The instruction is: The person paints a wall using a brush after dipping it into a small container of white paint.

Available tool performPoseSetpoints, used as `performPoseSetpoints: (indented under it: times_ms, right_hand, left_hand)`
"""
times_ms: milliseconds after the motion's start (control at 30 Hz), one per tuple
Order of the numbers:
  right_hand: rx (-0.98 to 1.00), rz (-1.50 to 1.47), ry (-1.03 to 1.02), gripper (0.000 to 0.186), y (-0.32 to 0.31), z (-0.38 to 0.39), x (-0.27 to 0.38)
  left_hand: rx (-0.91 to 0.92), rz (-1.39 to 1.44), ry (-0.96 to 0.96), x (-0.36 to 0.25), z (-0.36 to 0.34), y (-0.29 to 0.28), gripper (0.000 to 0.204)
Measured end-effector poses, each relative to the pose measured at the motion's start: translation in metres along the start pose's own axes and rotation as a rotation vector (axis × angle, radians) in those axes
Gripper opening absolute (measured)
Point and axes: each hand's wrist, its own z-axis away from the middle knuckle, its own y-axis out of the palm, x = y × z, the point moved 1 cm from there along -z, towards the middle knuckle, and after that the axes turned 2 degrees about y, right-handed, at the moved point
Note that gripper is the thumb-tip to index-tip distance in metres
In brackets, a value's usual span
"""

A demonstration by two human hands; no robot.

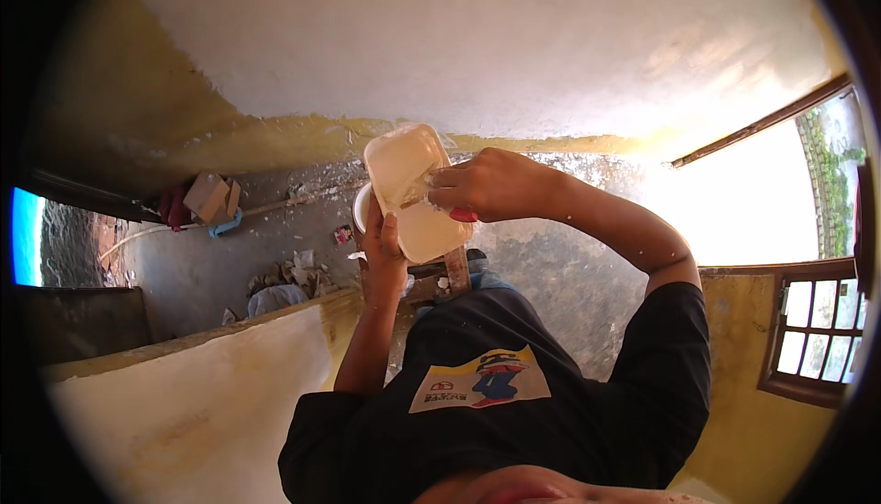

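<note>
My left hand (385, 242) grips a pale, rounded rectangular tray (425, 238), thumb along its lower left side. My right hand (479, 183) is closed on a scraper with a red handle (463, 215), held over the tray's middle, where pale paste shows; its blade is partly hidden by my fingers. A white round container (362, 207) shows behind the tray's left side, mostly hidden. Under the tray stands a worn wooden support (456, 270), speckled white.
A patchy plastered wall (459, 54) spans ahead. Cardboard (206, 199), a blue item (225, 227), a long pole (147, 233) and debris (298, 270) lie left on the concrete floor. A ledge (184, 357) is behind left; an opening (752, 192) and barred window (817, 330) are right.
</note>
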Motion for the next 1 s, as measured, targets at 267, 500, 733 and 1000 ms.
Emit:
performPoseSetpoints:
  times_ms: [267, 500, 733, 1000]
  right_hand:
    - [-0.117, -0.338, 0.241, 0.024, 0.017, 0.007, 0.008]
    - [-0.196, -0.646, 0.515, 0.025, 0.021, 0.017, 0.006]
    - [-0.394, -1.039, 0.796, 0.020, 0.059, 0.032, 0.008]
    - [-0.546, -1.217, 0.796, 0.021, 0.071, 0.019, 0.031]
  left_hand:
    - [-0.043, 0.002, 0.064, 0.006, 0.001, 0.006, 0.063]
    - [-0.121, 0.116, -0.007, 0.024, -0.004, -0.005, 0.057]
    - [-0.126, 0.144, -0.041, 0.027, -0.002, -0.001, 0.057]
    - [-0.110, 0.173, -0.059, 0.027, -0.003, 0.008, 0.059]
